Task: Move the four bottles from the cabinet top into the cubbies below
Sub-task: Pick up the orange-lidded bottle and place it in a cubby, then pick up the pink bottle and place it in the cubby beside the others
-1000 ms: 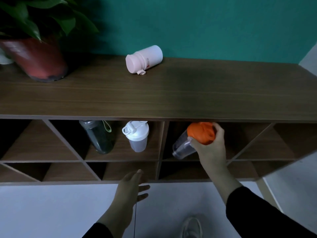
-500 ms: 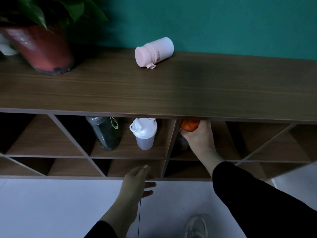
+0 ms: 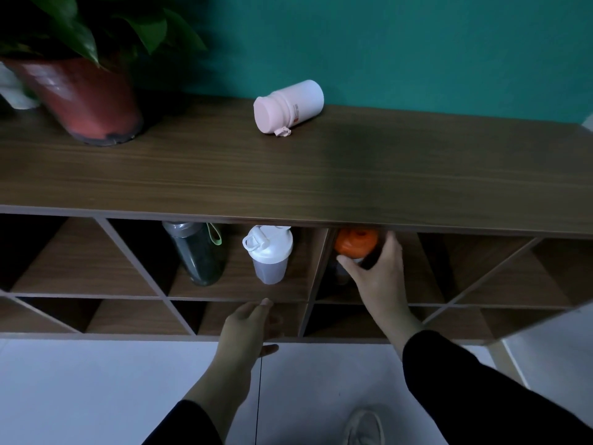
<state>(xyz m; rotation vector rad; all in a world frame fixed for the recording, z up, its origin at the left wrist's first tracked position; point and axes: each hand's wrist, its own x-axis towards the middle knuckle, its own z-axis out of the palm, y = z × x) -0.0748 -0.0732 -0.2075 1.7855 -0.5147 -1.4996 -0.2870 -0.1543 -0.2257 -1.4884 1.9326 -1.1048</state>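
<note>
A pink bottle [image 3: 288,106] lies on its side on the wooden cabinet top [image 3: 321,175], near the back wall. In the upper middle cubby stand a dark green bottle [image 3: 200,256] and a white-lidded shaker bottle [image 3: 269,253]. My right hand [image 3: 378,274] reaches into the cubby just right of them and grips an orange-lidded clear bottle [image 3: 354,240], standing upright; its body is mostly hidden by the hand and shadow. My left hand [image 3: 248,329] hovers empty, fingers apart, in front of the lower cubbies.
A red plant pot [image 3: 80,97] with green leaves stands at the left of the cabinet top. A white object [image 3: 14,91] peeks out behind it. Diagonal dividers split the cubbies [image 3: 481,277]. My shoe [image 3: 365,427] shows on the white floor.
My right hand has carried the orange-lidded bottle from the cubby's front deeper inside and turned it upright. The left hand stayed low, drifting slightly right.
</note>
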